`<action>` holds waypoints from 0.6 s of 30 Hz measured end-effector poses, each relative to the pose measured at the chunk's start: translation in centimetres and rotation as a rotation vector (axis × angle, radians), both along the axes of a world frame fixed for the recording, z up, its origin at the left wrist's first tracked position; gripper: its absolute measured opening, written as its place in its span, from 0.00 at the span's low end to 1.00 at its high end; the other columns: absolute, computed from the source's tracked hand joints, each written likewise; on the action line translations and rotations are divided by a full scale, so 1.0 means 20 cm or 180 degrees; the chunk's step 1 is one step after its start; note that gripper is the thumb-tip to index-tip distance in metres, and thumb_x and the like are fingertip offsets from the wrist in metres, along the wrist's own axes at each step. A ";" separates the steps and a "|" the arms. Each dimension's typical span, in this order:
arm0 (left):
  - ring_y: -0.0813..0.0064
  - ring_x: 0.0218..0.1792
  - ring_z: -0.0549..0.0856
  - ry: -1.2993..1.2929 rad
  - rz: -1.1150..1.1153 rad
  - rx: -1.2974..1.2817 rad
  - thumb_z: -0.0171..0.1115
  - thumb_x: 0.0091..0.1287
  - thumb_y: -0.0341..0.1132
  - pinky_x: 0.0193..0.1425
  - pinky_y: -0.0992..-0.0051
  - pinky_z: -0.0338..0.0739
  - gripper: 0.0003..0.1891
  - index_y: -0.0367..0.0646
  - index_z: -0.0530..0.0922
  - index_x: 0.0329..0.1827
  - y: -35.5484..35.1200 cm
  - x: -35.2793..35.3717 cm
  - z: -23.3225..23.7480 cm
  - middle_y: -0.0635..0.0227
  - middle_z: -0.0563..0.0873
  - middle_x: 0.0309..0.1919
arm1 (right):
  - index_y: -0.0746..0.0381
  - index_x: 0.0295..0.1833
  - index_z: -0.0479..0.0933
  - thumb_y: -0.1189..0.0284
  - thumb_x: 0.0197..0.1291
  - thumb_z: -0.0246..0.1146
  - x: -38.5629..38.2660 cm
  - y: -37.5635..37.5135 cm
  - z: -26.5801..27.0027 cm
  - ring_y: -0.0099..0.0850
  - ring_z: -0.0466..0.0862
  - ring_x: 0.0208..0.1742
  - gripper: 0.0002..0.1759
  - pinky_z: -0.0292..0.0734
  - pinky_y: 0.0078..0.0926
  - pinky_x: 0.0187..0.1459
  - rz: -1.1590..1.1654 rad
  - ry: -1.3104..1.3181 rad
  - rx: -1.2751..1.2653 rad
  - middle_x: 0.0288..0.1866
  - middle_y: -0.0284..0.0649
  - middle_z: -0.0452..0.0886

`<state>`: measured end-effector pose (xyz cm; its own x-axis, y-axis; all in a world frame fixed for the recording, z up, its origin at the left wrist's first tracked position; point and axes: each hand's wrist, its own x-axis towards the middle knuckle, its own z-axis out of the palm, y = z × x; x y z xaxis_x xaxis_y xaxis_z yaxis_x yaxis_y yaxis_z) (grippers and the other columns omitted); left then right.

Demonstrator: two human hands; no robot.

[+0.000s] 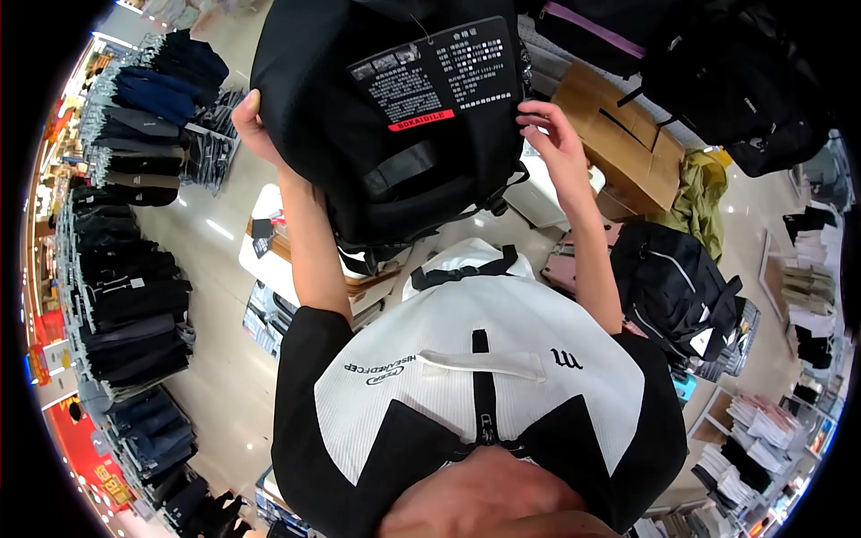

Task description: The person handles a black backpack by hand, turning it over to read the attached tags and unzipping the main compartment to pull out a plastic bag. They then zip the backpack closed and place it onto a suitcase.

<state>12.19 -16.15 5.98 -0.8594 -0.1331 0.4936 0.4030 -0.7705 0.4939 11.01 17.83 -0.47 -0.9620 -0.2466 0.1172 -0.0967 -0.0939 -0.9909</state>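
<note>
A large black backpack (309, 117) is held up in front of my chest, its top cut off by the frame. A black hang tag (439, 76) with white print and a red strip lies against it, hung from a thin loop. My left hand (257, 130) is closed on the bag's left side, thumb on the near face, the other fingers hidden behind. At the right edge, my right hand (558, 148) has curled fingers, their tips at the bag's border just beside the tag. Straps and a buckle dangle along the bag's lower side.
Behind the right hand stands a cardboard box (628, 134), with more black bags (740, 90) at the upper right. Another black backpack (677, 278) and an olive cloth (704, 197) are by my right arm. Clothes racks (134, 287) line the left; folded garments (762, 430) sit at right.
</note>
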 end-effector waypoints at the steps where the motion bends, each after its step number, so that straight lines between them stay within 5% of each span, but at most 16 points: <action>1: 0.65 0.48 0.85 -0.0015 0.0010 0.0020 0.46 0.66 0.46 0.59 0.71 0.77 0.25 0.29 0.81 0.46 0.00 0.01 0.02 0.56 0.88 0.45 | 0.60 0.58 0.76 0.77 0.67 0.57 -0.03 0.00 -0.06 0.23 0.76 0.58 0.15 0.69 0.23 0.61 -0.0045 -0.0094 0.0059 0.57 0.32 0.77; 9: 0.65 0.47 0.86 0.0251 0.0019 0.0074 0.46 0.67 0.45 0.58 0.71 0.78 0.25 0.29 0.81 0.47 -0.04 0.03 0.01 0.56 0.88 0.45 | 0.65 0.54 0.79 0.79 0.65 0.53 -0.07 -0.02 -0.30 0.24 0.74 0.55 0.15 0.66 0.20 0.59 0.0586 0.0177 0.0977 0.50 0.33 0.75; 13: 0.65 0.47 0.86 0.0044 0.0274 -0.0002 0.47 0.67 0.45 0.58 0.71 0.78 0.25 0.30 0.81 0.48 -0.04 0.03 0.00 0.56 0.88 0.46 | 0.67 0.54 0.79 0.80 0.63 0.54 0.00 -0.04 -0.22 0.28 0.77 0.58 0.15 0.68 0.23 0.61 0.1037 -0.0039 0.0433 0.54 0.37 0.79; 16: 0.65 0.47 0.86 -0.0099 0.0236 0.0077 0.47 0.66 0.45 0.58 0.71 0.78 0.25 0.30 0.82 0.48 -0.04 0.04 0.01 0.56 0.88 0.46 | 0.68 0.55 0.80 0.76 0.64 0.57 0.05 -0.03 -0.20 0.34 0.82 0.55 0.15 0.73 0.31 0.61 0.1049 -0.1558 -0.0463 0.52 0.45 0.83; 17: 0.65 0.47 0.86 -0.0151 0.0183 0.0149 0.47 0.66 0.45 0.58 0.71 0.78 0.25 0.31 0.82 0.48 -0.03 0.04 0.02 0.56 0.88 0.45 | 0.67 0.56 0.79 0.68 0.65 0.61 0.07 0.00 -0.19 0.41 0.85 0.50 0.18 0.77 0.40 0.59 0.1237 -0.1342 -0.1126 0.47 0.49 0.85; 18: 0.66 0.46 0.86 -0.0211 0.0270 0.0093 0.48 0.66 0.45 0.57 0.72 0.78 0.24 0.32 0.82 0.46 -0.03 0.05 0.03 0.58 0.88 0.44 | 0.63 0.59 0.78 0.60 0.64 0.63 0.04 0.02 -0.17 0.42 0.82 0.55 0.23 0.75 0.43 0.59 0.1986 -0.1409 -0.1945 0.48 0.42 0.85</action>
<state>13.10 -16.66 6.51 -0.8751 -0.2202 0.4309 0.4345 -0.7495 0.4995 11.86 18.21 -3.84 -0.6672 -0.7429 0.0539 0.5135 -0.5111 -0.6893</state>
